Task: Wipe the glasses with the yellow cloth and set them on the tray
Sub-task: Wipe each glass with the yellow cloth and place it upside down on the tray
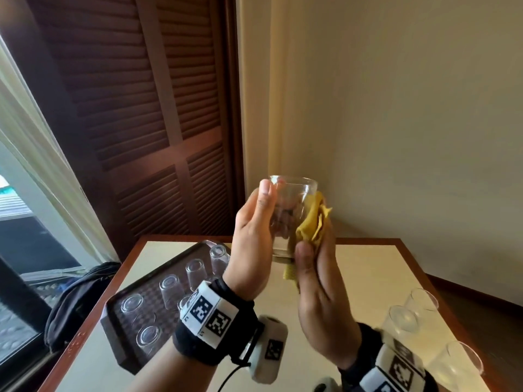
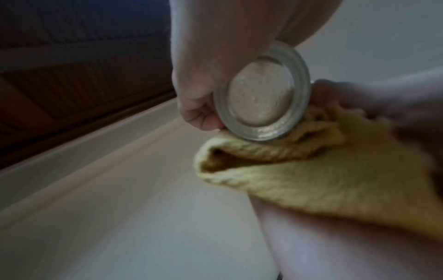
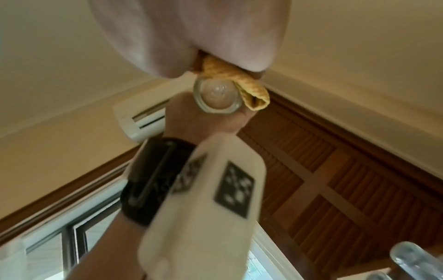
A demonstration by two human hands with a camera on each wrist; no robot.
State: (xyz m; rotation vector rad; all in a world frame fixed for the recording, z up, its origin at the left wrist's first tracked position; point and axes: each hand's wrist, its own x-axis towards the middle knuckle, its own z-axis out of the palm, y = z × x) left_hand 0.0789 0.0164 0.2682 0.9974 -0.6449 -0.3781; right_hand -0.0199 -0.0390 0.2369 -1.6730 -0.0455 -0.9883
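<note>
My left hand (image 1: 252, 233) holds a clear glass (image 1: 293, 205) upright in the air above the table, thumb near its rim and fingers wrapped behind it. My right hand (image 1: 318, 290) grips the folded yellow cloth (image 1: 311, 222) and presses it against the glass's right side, thumb at the base. From below, the left wrist view shows the thick glass base (image 2: 261, 94) with the cloth (image 2: 323, 180) against it. In the right wrist view the cloth (image 3: 239, 79) is wedged between my right hand (image 3: 191, 34) and the glass (image 3: 217, 96). The dark tray (image 1: 119, 349) lies at the table's left.
Several glasses (image 1: 195, 271) stand upside down on the tray. Three more glasses (image 1: 407, 318) stand upright near the table's right edge. A dark bag (image 1: 76, 301) lies left of the table by the window. Walls close the corner behind the table (image 1: 368, 273).
</note>
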